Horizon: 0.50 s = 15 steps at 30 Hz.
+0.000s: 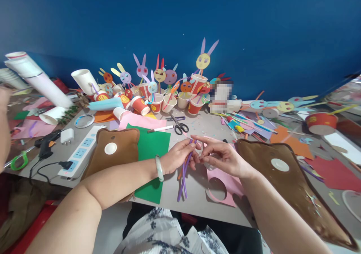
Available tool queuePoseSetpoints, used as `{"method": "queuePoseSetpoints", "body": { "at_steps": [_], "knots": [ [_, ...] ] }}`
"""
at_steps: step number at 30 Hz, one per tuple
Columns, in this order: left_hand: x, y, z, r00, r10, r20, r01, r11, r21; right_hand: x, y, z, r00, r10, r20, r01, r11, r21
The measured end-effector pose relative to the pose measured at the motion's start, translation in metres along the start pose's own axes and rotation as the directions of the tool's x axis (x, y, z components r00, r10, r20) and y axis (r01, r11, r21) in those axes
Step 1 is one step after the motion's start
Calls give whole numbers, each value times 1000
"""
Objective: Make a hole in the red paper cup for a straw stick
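Note:
My left hand (180,156), with a pale bangle (159,167) at the wrist, is closed around slender purple stems (184,177) that look like pipe cleaners. Their lower ends hang down over the grey table, and a bit of orange shows beside them. My right hand (222,155) meets it from the right, thumb and fingers pinched together at the left fingertips. What sits in that pinch is too small to make out. Below the right hand lies pink paper (228,186) with a round hole cut out. Black-handled scissors (180,127) rest just beyond both hands.
Green paper (153,145) and a white marker (160,129) lie left of centre. Brown cushions (117,152) flank the work area. A power strip (80,152) and glue gun (47,145) are at left. Paper cups with rabbit faces (203,60) line the blue wall. Another person's arm (4,126) shows far left.

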<state>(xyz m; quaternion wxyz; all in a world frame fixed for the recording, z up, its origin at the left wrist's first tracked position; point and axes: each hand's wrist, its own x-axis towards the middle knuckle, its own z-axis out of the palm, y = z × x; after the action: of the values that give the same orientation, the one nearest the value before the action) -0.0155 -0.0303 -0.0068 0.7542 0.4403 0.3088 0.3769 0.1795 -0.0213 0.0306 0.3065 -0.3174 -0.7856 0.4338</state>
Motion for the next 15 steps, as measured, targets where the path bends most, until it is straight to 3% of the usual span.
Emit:
{"method": "queuePoseSetpoints", "body": {
  "at_steps": [15],
  "knots": [
    [-5,10,5,991,-124,-57,117,986,-115,1,0,2,999,9,50,-4,995,-103]
  ]
}}
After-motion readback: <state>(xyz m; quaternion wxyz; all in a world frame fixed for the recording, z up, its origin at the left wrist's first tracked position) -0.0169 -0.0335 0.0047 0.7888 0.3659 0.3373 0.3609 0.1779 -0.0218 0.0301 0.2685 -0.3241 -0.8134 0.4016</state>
